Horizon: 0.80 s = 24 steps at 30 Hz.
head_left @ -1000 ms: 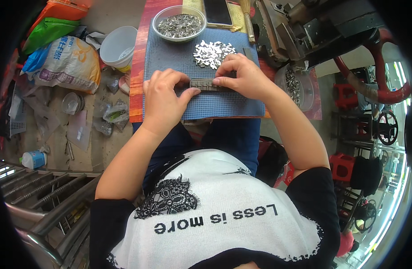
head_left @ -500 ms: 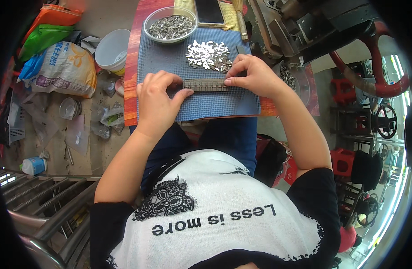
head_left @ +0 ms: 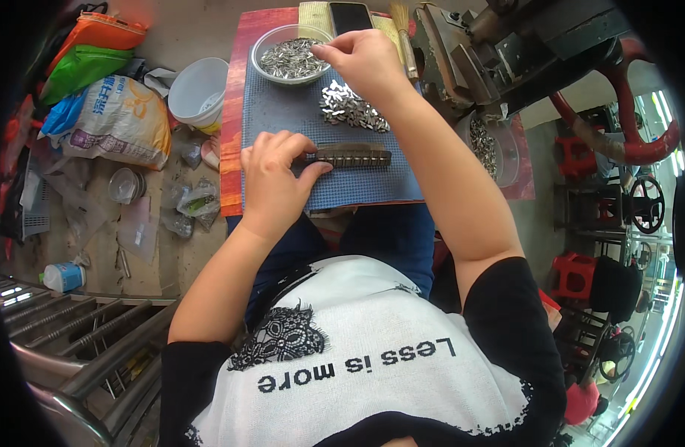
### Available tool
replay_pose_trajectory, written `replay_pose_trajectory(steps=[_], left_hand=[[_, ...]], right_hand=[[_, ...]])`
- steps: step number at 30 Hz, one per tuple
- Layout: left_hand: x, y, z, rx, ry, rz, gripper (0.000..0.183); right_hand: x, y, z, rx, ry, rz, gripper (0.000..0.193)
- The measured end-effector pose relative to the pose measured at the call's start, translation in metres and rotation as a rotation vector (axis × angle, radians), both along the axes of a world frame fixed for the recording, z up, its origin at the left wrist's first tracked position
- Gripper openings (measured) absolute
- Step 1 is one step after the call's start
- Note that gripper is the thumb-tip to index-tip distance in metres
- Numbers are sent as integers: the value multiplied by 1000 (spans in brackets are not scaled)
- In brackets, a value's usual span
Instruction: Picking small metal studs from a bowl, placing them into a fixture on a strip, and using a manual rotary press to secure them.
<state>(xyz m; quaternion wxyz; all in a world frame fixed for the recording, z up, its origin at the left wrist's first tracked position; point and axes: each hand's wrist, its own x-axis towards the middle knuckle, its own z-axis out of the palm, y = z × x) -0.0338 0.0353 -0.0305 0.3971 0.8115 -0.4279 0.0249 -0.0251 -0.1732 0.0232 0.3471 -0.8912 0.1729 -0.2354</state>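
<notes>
A dark slotted metal bar [head_left: 357, 156] lies crosswise on a blue textured mat [head_left: 283, 112], with small pieces showing in its row of slots. My left hand [head_left: 275, 167] is closed on the bar's left end, thumb at the near side and fingers at the far side. My right hand [head_left: 365, 63] is raised by the right rim of a clear plastic bowl [head_left: 255, 65], thumb and fingertips pinched together; whatever they hold, if anything, is too small to make out. Small silvery metal parts [head_left: 290, 58] fill the bowl. A loose pile of similar parts [head_left: 350, 110] lies below my right wrist.
A phone [head_left: 350, 18] and a straw brush [head_left: 402, 33] lie at the table's far side. Dark machinery with a red handwheel [head_left: 618, 112] stands at the right, beside a clear tub of metal parts [head_left: 499, 153]. A white bucket [head_left: 197, 89] and sacks [head_left: 123, 123] sit left.
My right hand has left the bar's right end and moved up to the bowl's rim. My left hand still grips the left end. The whole view has shifted slightly.
</notes>
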Motion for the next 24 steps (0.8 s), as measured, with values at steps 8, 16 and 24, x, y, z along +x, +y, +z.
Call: replay_pose_trajectory(steps=[8,16,24], left_hand=[[0,3,4,72,32,32,21],[-2,4,-1,-121,141,78,18],[0,1,-4,-170,88,38,12]], right_hand=[[-116,-15,-3,-210,127,-211,25],[-136,-16,-20,-244,175,-286,24],[-127,6,-8,-168,84,402,22]])
